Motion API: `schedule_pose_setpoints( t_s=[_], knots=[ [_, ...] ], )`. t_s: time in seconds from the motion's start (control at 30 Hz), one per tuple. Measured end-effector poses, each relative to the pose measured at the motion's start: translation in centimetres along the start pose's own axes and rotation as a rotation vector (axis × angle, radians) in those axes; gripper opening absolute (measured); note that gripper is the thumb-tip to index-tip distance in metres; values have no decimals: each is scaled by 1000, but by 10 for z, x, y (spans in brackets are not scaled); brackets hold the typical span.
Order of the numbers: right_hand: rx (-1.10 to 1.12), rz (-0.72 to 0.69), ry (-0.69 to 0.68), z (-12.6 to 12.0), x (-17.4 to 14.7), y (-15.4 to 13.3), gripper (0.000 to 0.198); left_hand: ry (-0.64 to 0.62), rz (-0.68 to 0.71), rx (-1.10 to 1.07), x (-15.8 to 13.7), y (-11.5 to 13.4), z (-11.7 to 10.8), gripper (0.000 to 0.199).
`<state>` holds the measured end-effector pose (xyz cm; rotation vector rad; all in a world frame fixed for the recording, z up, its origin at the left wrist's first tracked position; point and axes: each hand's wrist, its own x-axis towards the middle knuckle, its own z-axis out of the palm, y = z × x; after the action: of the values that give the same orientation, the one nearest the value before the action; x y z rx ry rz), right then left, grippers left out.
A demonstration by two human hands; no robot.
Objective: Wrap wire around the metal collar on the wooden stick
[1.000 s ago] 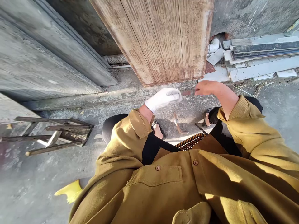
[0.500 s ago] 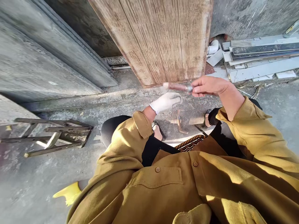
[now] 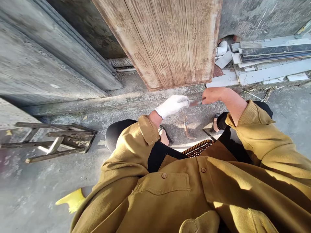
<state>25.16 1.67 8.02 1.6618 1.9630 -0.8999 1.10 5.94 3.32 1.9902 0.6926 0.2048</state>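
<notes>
The person is crouching on the concrete floor (image 3: 60,194) in front of a worn wooden door (image 3: 170,42), both arms reaching forward over their knees. The left hand (image 3: 173,105), wearing a white glove, is curling its fingers closed around one end of a short reddish rod (image 3: 195,103). The bare right hand (image 3: 213,94) is gripping the other end, fingers clenched on it, so the rod is bridging the small gap between the two hands, held level above the floor and just in front of the door's lower edge. Only a short stretch of the rod, with a pale metal band, is showing between the hands; the rest is hidden inside the grips.

Directly below the hands, a curved rusty piece of metal (image 3: 187,129) is lying on the floor between the person's sandalled feet. A striped woven edge (image 3: 198,147) is peeking out close to the mustard jacket. Off to the left, a small wooden frame (image 3: 58,142) is lying on its side, well apart from the hands, and a yellow scrap (image 3: 70,200) is lying near the person's left elbow. To the right, against the wall, pale tiles and boards (image 3: 267,61) are lying stacked beside a white pipe (image 3: 222,48).
</notes>
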Motion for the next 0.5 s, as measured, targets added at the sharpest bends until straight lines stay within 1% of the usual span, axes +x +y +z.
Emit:
schedule_pose_setpoints(
  t_s=[0.1, 0.13, 0.17, 0.2, 0.23, 0.27, 0.33, 0.37, 0.4, 0.43, 0.5],
  knots=[
    [148, -315, -358, 6, -6, -12, 31, 32, 23, 24, 0, -6, -8, 24],
    [222, -424, -435, 6, -9, -14, 29, 34, 30, 11, 0, -7, -7, 23],
    [318, -507, -448, 5, -11, -15, 25, 34, 33, -12, 1, -9, -5, 21],
    [442, -550, -391, 3, -13, -14, 21, 39, 25, -60, 2, -11, -2, 20],
    [597, -554, -277, 0, -16, -11, 17, 43, 11, -127, 3, -12, 3, 19],
    [764, -519, -125, -4, -18, -7, 15, 40, -15, -215, 5, -12, 7, 17],
    [1045, -373, 192, -11, -21, 4, 17, 16, -63, -390, 6, -9, 16, 17],
    [1113, -290, 312, -14, -22, 10, 20, -4, -77, -427, 6, -6, 19, 17],
    [1123, -211, 397, -16, -21, 15, 24, -29, -82, -448, 6, -3, 20, 17],
    [1084, -140, 455, -18, -19, 20, 28, -59, -80, -450, 5, 1, 21, 18],
    [915, -17, 507, -19, -15, 27, 32, -119, -70, -439, 3, 7, 21, 20]
  ],
)
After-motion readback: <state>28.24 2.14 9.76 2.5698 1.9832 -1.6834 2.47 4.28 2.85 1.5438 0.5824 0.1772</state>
